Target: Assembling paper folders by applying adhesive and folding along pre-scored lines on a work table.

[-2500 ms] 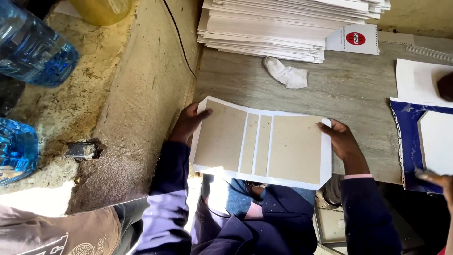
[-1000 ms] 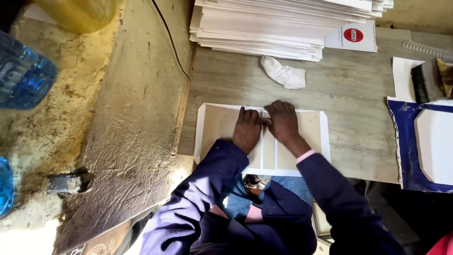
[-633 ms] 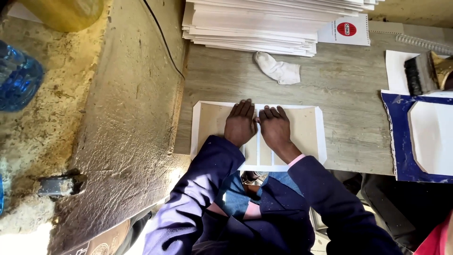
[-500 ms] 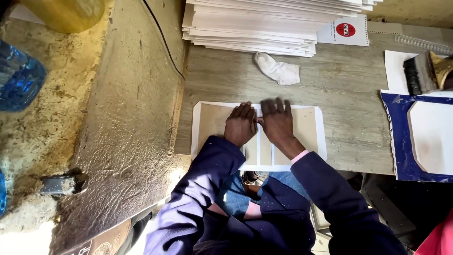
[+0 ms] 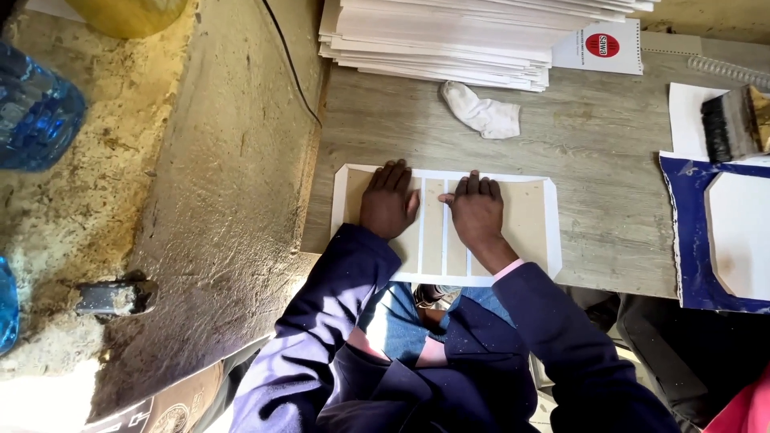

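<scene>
A flat white sheet with tan board panels glued on it (image 5: 529,216) lies on the wooden table (image 5: 593,152) at its near edge. My left hand (image 5: 387,200) presses flat on the left tan panel, fingers together and pointing away from me. My right hand (image 5: 477,212) presses flat just right of the narrow middle strips. Both palms are down and neither hand grips anything. Dark blue sleeves cover both forearms.
A tall stack of white boards (image 5: 449,36) sits at the table's far edge, with a crumpled white cloth (image 5: 481,112) in front. At the right are a blue sheet with a white panel (image 5: 722,240) and a wide brush (image 5: 734,124). Blue water bottles (image 5: 36,112) stand on the rough concrete at left.
The sheet was held up by its side edges, then laid flat on the table. My hands pressed together at its middle and have since spread slightly apart, the left one sliding left.
</scene>
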